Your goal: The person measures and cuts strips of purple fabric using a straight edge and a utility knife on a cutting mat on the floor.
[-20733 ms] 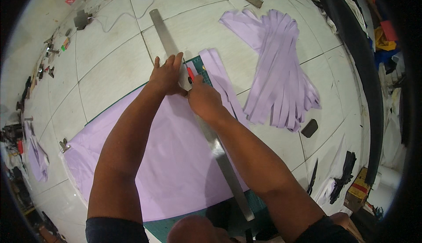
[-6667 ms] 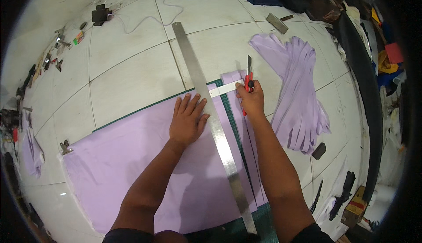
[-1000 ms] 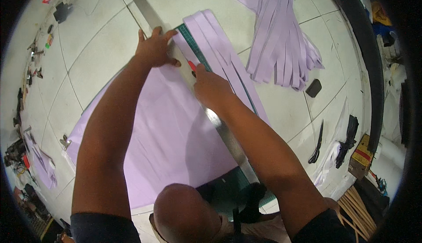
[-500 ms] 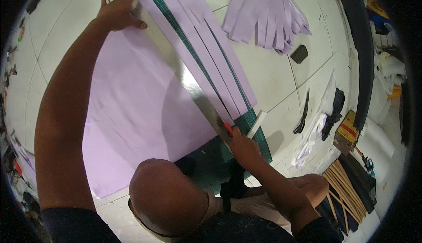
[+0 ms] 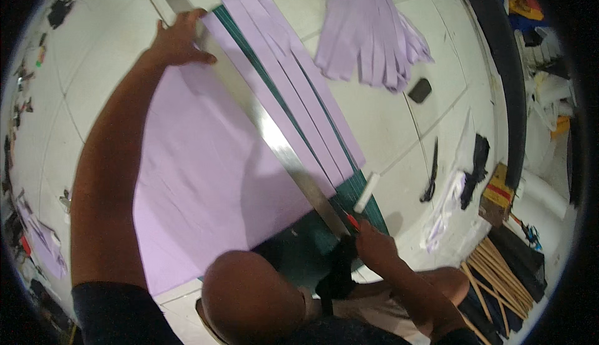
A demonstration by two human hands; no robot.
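A long metal ruler (image 5: 268, 130) lies slantwise over a lilac fabric sheet (image 5: 193, 176). My left hand (image 5: 181, 39) presses on the ruler's far part, its fingers and thumb spread apart. Near the ruler's close end, my right hand (image 5: 375, 248) is closed around a red-handled cutter (image 5: 353, 221); its blade is too small to make out. To the right of the ruler lie cut lilac fabric strips (image 5: 312, 114), side by side. Under the fabric is a green cutting mat (image 5: 293, 245), bare at its near part.
A pile of lilac strips (image 5: 368, 33) lies at the far right, near a dark block (image 5: 420, 90). Black scissors (image 5: 430, 176) and a white bar (image 5: 367, 193) lie right of the mat. Wooden sticks (image 5: 499, 276) are at the lower right. My bent knee (image 5: 256, 295) is close to the fabric.
My right hand with the cutter has moved toward me, off the fabric's near edge. The view has shifted slightly; my left hand remains on the ruler.
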